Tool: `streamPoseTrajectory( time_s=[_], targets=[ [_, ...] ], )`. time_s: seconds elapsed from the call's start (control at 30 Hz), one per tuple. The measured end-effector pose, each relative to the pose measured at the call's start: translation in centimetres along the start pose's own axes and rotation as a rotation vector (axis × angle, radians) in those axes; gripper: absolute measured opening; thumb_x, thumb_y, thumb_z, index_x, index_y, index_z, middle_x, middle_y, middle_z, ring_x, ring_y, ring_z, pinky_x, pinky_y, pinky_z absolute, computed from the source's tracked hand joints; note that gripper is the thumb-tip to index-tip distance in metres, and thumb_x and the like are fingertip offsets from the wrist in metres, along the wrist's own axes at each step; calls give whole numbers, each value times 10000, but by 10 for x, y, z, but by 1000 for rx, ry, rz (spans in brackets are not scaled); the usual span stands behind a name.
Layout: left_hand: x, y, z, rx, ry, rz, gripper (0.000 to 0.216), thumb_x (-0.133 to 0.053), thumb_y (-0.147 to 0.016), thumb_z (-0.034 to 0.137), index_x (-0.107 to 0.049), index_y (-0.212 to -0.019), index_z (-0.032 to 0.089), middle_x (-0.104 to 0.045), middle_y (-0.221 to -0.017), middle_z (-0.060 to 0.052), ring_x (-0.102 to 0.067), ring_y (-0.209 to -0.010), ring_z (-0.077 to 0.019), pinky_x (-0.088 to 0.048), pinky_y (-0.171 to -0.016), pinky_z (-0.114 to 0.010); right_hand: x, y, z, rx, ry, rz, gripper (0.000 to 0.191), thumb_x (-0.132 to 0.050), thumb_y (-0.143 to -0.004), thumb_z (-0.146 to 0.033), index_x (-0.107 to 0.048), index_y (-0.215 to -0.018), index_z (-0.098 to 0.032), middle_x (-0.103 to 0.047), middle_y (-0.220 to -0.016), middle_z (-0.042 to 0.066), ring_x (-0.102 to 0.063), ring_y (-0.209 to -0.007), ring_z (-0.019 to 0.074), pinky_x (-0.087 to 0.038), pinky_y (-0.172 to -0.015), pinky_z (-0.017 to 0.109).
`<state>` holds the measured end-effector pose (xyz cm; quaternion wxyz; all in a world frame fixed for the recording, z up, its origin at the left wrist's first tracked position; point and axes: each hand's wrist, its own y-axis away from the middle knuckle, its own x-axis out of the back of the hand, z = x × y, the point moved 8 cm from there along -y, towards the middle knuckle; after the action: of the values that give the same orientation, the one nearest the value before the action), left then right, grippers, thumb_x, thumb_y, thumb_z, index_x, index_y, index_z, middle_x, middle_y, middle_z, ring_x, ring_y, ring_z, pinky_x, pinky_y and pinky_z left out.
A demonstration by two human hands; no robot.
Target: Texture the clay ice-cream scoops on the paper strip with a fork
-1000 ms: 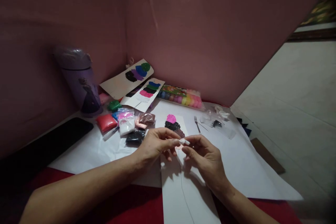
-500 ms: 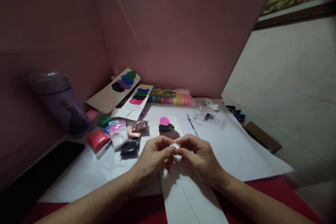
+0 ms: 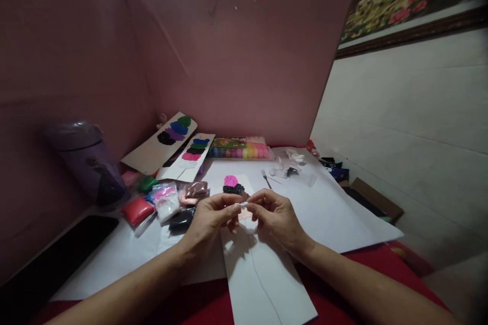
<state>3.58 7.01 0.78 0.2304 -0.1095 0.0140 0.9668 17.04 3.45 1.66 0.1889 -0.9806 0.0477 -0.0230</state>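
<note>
Walls of pink colour point(image 3: 229, 61) stood behind the far edge and the left edge of the table point(image 3: 375, 258), which was red where its surface was visible. Over it was spread a white sheet point(image 3: 335, 213). A long white card point(image 3: 274, 274) lay on this sheet, one end toward the near edge; its far part carried pink, black and brown patches point(image 3: 233, 189). At the left edge was a purple bottle point(image 3: 86, 162). The left hand point(image 3: 211, 216) and the right hand point(image 3: 276, 218) met above the card, between the near and far edges. Nearer to the left edge lay small clear packets point(image 3: 137, 212); toward the far right corner, a fork point(image 3: 266, 179). Smallest was a white piece point(image 3: 243, 204), above the card: each grip was pinching it between thumb and forefinger.
</note>
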Motion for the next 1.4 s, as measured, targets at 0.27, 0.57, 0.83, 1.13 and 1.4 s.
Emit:
streamPoseTrajectory(
  time_s=[0.27, 0.57, 0.83, 1.13, 1.4],
  targets=[
    [-18, 1, 4, 80, -80, -185, 335, -744, -701, 397, -651, -802, 92, -606, -632, -23, -537, -484, -84, -457, -471, -212, -10, 13, -27, 224, 216, -60, 98, -619, -848, -249, -639, -919, -186, -654, -822, 38, -623, -679, 145, -525, -614, 273],
    [-31, -11, 23, -183, -129, -100, 359, -803, -595, 368, -567, -700, 119, -595, -555, 5, -537, -444, -96, -431, -428, -211, 5, -4, -14, 156, 113, -2, 209, -637, -834, -376, -599, -816, -171, -588, -686, -12, -553, -527, 103, -485, -473, 230],
    [-22, -12, -1, -128, -64, -81, 292, -729, -708, 349, -621, -811, 98, -634, -643, -17, -576, -526, -104, -479, -515, -228, 5, -7, -8, 118, 143, -49, 155, -606, -854, -326, -590, -838, -173, -596, -714, -16, -568, -535, 100, -482, -502, 229],
    [-16, -3, -22, 7, -48, -73, 288, -663, -769, 402, -588, -781, 125, -598, -553, 0, -543, -469, -101, -426, -479, -212, -5, 6, -27, 371, 491, -158, 87, -549, -884, -178, -619, -920, -214, -634, -776, 37, -605, -680, 159, -501, -627, 283],
    [-5, -2, -11, -27, -62, 64, 230, -705, -738, 344, -605, -735, 137, -540, -566, 26, -479, -498, -74, -378, -474, -184, -3, 5, -41, 477, 508, -83, 190, -543, -828, -64, -587, -934, -216, -631, -802, 50, -601, -716, 172, -508, -635, 299]
  ],
)
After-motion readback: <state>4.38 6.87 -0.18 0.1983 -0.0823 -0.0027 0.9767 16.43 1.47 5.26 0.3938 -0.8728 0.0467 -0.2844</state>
